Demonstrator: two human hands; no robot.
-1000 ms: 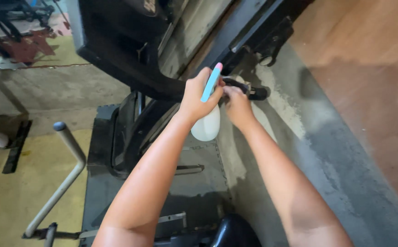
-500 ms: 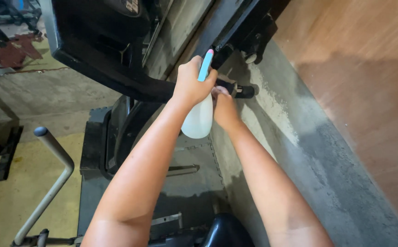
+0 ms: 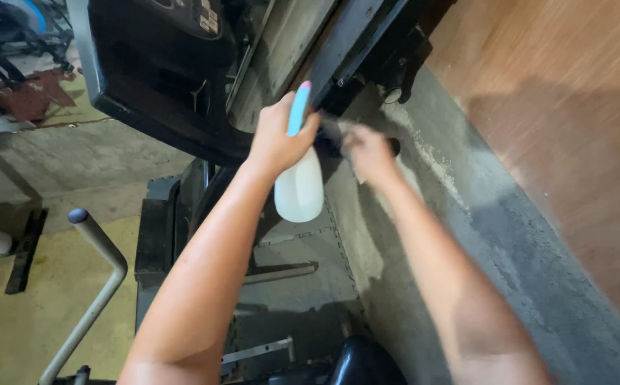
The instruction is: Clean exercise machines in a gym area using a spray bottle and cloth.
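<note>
The left hand (image 3: 278, 135) is wrapped tight around the neck of a white spray bottle (image 3: 300, 187), with its blue trigger (image 3: 297, 110) poking up between the fingers. The bottle's body hangs below the fist, and the nozzle end seems turned toward the black handlebar (image 3: 367, 146) of the exercise machine (image 3: 160, 78), held close so any mist would land on the bar, I'd guess. The right hand (image 3: 368, 151) sits just beside the bottle, over the end of that bar; it is blurred, so I cannot tell whether it is closed on the grip or pressing something to it. Both arms reach forward over the machine's frame, near the grey concrete wall base (image 3: 481, 235).
</note>
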